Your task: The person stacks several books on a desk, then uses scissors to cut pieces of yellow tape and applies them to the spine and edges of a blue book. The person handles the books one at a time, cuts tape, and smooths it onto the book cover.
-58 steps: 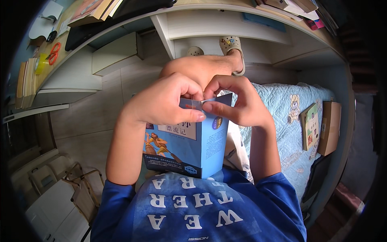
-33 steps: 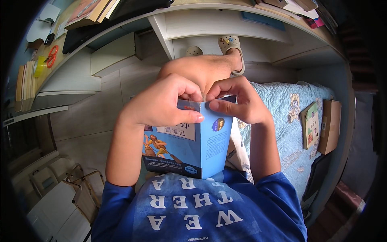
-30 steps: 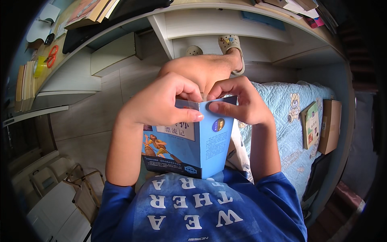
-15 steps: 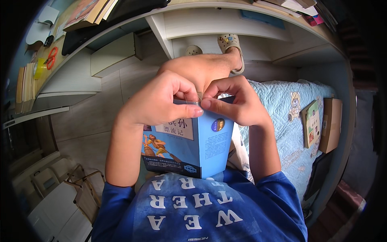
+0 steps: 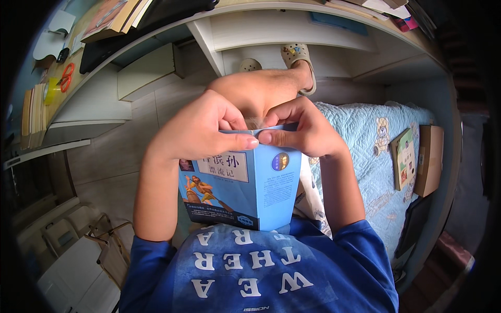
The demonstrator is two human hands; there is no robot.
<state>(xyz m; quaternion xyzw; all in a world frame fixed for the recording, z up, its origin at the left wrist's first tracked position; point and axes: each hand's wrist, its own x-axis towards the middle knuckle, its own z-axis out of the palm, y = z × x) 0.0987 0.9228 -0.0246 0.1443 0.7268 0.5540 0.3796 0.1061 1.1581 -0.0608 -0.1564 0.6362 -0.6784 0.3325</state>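
A blue paperback book (image 5: 276, 193) stands upright against my shirt, its spine and both covers facing me. My left hand (image 5: 201, 128) is closed at the spine's top, thumb on the illustrated cover and fingers behind the edge. Opposite it, my right hand (image 5: 300, 128) pinches the top edge of the other cover, thumb in front and fingers curled behind. The thumb tips almost meet at the spine. Between the fingertips shows a small translucent strip (image 5: 254, 123), perhaps clear tape; its ends are hidden.
Orange scissors (image 5: 67, 76), a yellow item (image 5: 51, 91) and books (image 5: 35, 112) lie on the curved desk at left. At right, a bed with a blue quilt (image 5: 355, 135) holds a green book (image 5: 403, 159) and a cardboard box (image 5: 430, 161). Folding chairs (image 5: 107, 242) stand lower left.
My fingertips have moved slightly apart at the spine's top, with my left hand a little farther left. The translucent strip now lies lower and flatter between them. The book has barely shifted.
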